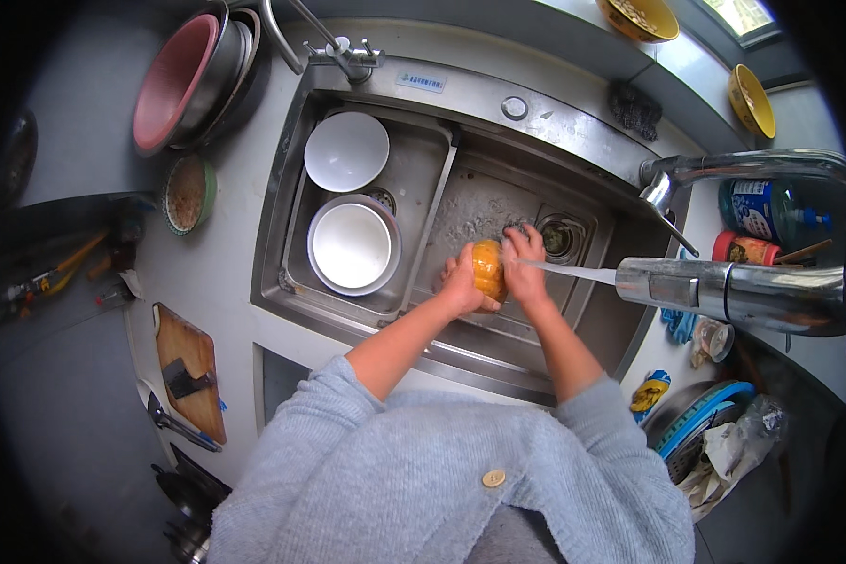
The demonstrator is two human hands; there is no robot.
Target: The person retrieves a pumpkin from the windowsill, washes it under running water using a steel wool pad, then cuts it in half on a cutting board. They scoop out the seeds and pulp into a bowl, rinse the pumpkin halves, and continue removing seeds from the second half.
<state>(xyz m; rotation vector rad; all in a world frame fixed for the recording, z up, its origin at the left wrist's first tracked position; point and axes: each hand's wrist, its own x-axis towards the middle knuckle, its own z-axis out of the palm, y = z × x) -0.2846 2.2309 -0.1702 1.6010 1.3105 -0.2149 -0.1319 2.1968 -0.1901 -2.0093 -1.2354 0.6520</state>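
Note:
A small orange pumpkin (488,268) is between my two hands, above the right basin of a stainless steel sink (458,190). My left hand (463,282) grips its left side and underside. Against its right side lies my right hand (525,264), fingers bent. A small dark thing shows by the right fingertips; whether it is held is unclear. Water from the pull-out faucet (677,282) at the right streams onto the right hand and the pumpkin. Splashes wet the basin floor, and a drain (558,238) sits just right of my hands.
White bowls (347,151) stand in the left basin. Stacked basins (176,84), a green bowl (189,194) and a cutting board (187,366) with a dark blade are left. A soap bottle (754,208) and red-lidded jar (744,248) are right. Yellow bowls (751,102) sit on the ledge.

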